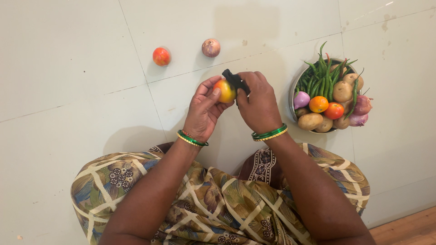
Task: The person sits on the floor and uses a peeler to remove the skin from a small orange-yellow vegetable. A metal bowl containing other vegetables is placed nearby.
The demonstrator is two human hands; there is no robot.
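My left hand [203, 109] holds a yellow-orange tomato [225, 90] between thumb and fingers above the tiled floor. My right hand [259, 103] grips a black-handled tool [234, 80], probably a peeler or small knife, pressed against the tomato's right side. Its blade is hidden behind the tomato and my fingers. Both wrists wear green and gold bangles.
A red tomato [161, 56] and a reddish onion [211, 47] lie on the white tiled floor beyond my hands. A metal bowl [294, 86] at the right holds potatoes, tomatoes, onions and green chillies. My patterned lap [213, 204] fills the foreground. Wooden flooring [408, 229] shows at bottom right.
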